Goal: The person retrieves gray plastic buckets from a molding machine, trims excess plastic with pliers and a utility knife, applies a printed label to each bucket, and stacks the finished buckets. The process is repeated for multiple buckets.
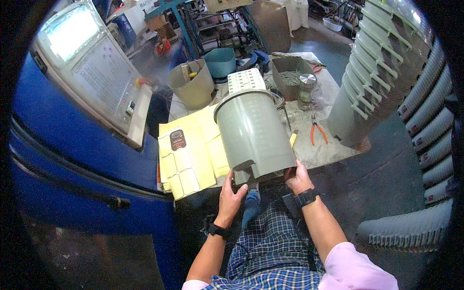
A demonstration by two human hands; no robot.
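Observation:
A grey plastic tub (pixel 255 130) lies tilted before me, its dark rim at the far end and a notch cut in its near edge. My left hand (pixel 231 197) holds the near edge at the left, beside the notch, with its thumb apart from the fingers. At the right corner of that edge my right hand (pixel 299 179) grips the tub, its fingertips partly hidden behind it. Left of the tub lie yellow label sheets (pixel 197 145) in a stack. To its right are orange-handled pliers (pixel 318 132) and a yellow cutter (pixel 293 138).
A blue machine with a control panel (pixel 101 72) stands at the left. Tall nested grey tubs (pixel 367 72) rise at the right, with more stacks (pixel 411 226) beyond. Behind are a beige bucket (pixel 192 87), a teal tub (pixel 220 63), a white perforated block (pixel 245 80) and a glass jar (pixel 306 92).

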